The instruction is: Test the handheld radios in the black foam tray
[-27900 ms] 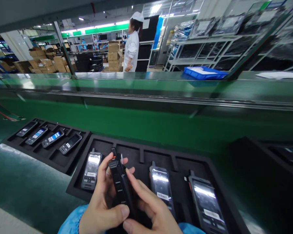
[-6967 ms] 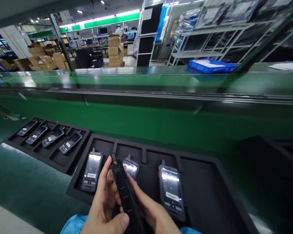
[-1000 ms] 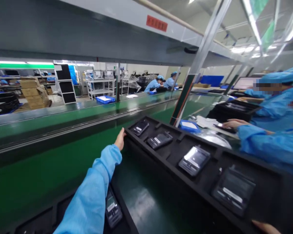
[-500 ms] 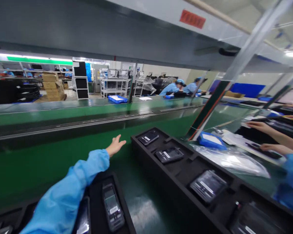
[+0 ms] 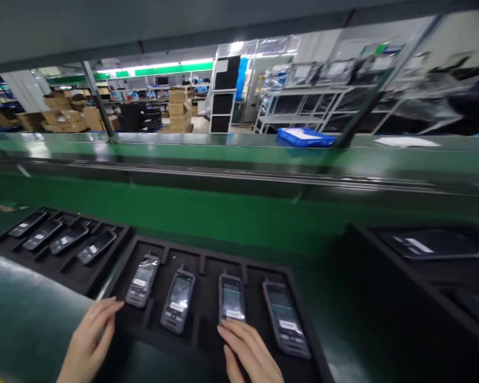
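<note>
A black foam tray (image 5: 207,260) lies before me, with several handheld phones with short stub antennas in its slots. My left hand (image 5: 91,336) is at the tray's front left corner, below the leftmost phone (image 5: 142,281). Its fingers are stretched out, the thumb is apart, and nothing is held. My right hand (image 5: 250,350) lies with extended fingers over the lower end of the third phone (image 5: 232,297), its fingertips covering the keys. Between the hands sits the second phone (image 5: 178,301); to the right is another phone (image 5: 286,318).
A second black tray (image 5: 69,271) with several phones lies to the left. At the right stands a taller black tray stack (image 5: 377,276) holding more devices. Behind runs a green ledge (image 5: 191,151) with a blue bin (image 5: 305,136) and a metal post (image 5: 98,101).
My view has swung left. One blue-sleeved arm was stretched forward with its hand open beside the right-hand tray; now both hands are down at the middle tray.
</note>
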